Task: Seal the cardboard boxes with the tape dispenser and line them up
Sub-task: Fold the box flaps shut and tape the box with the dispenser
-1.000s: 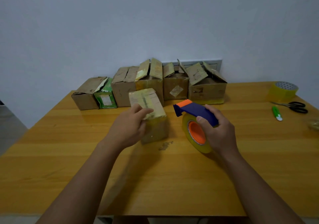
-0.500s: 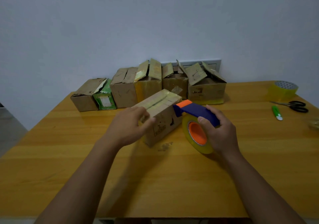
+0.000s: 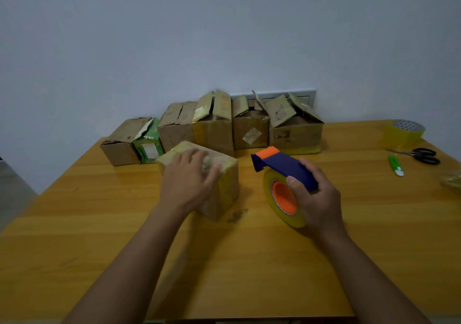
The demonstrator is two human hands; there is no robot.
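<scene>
Beside closed box (image 3: 219, 186) under flat left hand (image 3: 189, 183), right hand (image 3: 316, 198) fingers apparently clenched round tape dispenser (image 3: 284, 173).

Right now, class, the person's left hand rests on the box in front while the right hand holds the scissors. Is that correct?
Not quite. In the head view the right hand holds the tape dispenser, not the scissors, which lie untouched at the table's far right. The left hand does rest on the front box.

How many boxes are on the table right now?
7: one under the left hand at front; six along the wall, left to right. More could hide behind.
</scene>
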